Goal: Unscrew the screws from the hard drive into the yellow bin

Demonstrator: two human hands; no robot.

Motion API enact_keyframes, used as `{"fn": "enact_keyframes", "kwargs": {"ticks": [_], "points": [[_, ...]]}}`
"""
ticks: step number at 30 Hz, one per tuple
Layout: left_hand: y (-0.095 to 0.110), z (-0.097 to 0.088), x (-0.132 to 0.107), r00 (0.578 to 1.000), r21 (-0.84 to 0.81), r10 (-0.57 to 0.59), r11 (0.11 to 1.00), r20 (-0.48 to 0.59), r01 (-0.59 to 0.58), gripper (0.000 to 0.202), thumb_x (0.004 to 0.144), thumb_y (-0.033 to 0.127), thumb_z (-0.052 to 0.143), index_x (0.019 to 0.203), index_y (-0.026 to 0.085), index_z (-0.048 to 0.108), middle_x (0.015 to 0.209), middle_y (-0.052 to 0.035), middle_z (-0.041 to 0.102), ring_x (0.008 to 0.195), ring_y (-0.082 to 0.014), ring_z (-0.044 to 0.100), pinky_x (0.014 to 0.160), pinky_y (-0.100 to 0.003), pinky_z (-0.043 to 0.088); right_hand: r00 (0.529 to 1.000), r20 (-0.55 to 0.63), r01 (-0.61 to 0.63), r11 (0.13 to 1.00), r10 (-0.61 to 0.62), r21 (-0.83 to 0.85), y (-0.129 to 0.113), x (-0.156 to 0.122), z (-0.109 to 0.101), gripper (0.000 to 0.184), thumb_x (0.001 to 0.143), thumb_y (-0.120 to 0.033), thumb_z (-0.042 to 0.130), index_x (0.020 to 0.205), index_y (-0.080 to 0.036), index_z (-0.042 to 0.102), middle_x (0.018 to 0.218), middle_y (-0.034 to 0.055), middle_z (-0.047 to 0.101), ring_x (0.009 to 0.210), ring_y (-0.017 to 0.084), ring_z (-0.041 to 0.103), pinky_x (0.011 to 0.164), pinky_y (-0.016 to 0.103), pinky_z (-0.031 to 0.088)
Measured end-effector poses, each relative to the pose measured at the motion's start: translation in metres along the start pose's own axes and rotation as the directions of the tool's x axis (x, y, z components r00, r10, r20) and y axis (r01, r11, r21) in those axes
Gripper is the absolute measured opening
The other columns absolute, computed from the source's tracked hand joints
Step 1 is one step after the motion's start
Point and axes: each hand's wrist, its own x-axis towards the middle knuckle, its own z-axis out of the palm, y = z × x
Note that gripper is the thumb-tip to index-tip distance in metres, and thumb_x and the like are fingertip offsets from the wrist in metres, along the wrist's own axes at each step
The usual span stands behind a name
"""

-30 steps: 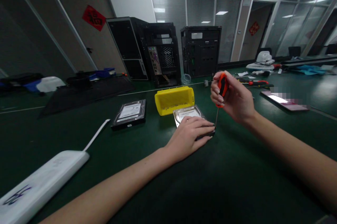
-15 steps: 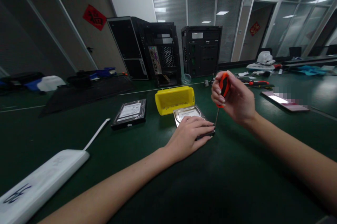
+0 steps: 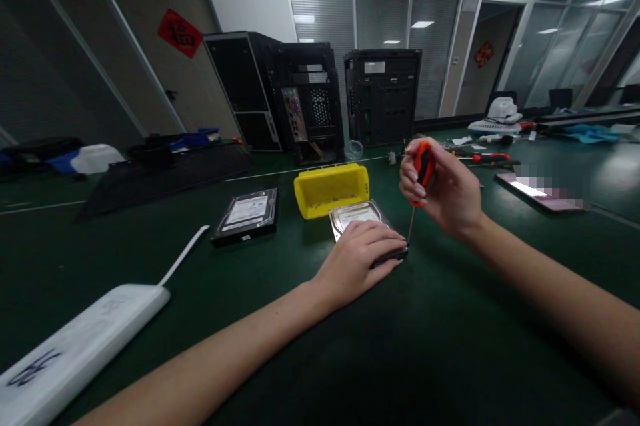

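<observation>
L hand [image 3: 361, 254] at frame ctr, fingers gripping HDD [image 3: 356, 214]; R hand [image 3: 445, 189] right of ctr, fingers wrapped round screwdriver [image 3: 425, 166]. Yellow bin [image 3: 333, 181] near ctr.

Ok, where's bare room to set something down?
Bare tabletop shows between the left forearm and right forearm, and between the left forearm, long white object and black hard drive. It's crowded around the silver hard drive: left hand on it, screwdriver in the right hand, yellow bin just behind.
</observation>
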Motion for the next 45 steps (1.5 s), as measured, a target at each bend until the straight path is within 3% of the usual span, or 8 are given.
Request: {"fn": "enact_keyframes", "kwargs": {"ticks": [19, 45], "points": [[0.0006, -0.0013, -0.0017, 1.000, -0.001, -0.007, 1.000, -0.006, 0.007, 0.022, 0.089, 0.024, 0.047, 0.108, 0.022, 0.059, 0.109, -0.0033, 0.063, 0.105, -0.0195, 0.052, 0.091, -0.036, 0.033, 0.998, -0.065, 0.011, 0.999, -0.014, -0.050, -0.0036, 0.0001, 0.0011, 0.021, 0.084, -0.043, 0.044, 0.083, -0.022, 0.048, 0.062, -0.0037, 0.039, 0.044, 0.006, 0.032, 0.040, 0.020, 0.027], [0.0032, -0.0034, -0.0004, 0.999, 0.018, -0.032, 0.999, -0.005, 0.032, 0.022, 0.088, 0.025, 0.049, 0.107, 0.023, 0.060, 0.109, -0.0030, 0.063, 0.105, -0.0197, 0.052, 0.091, -0.038, 0.031, 1.000, -0.017, 0.012, 1.000, -0.012, -0.010, -0.0005, -0.0007, 0.0011, 0.020, 0.084, -0.042, 0.045, 0.082, -0.021, 0.048, 0.062, -0.0036, 0.042, 0.043, 0.005, 0.033, 0.039, 0.020, 0.028]]}}
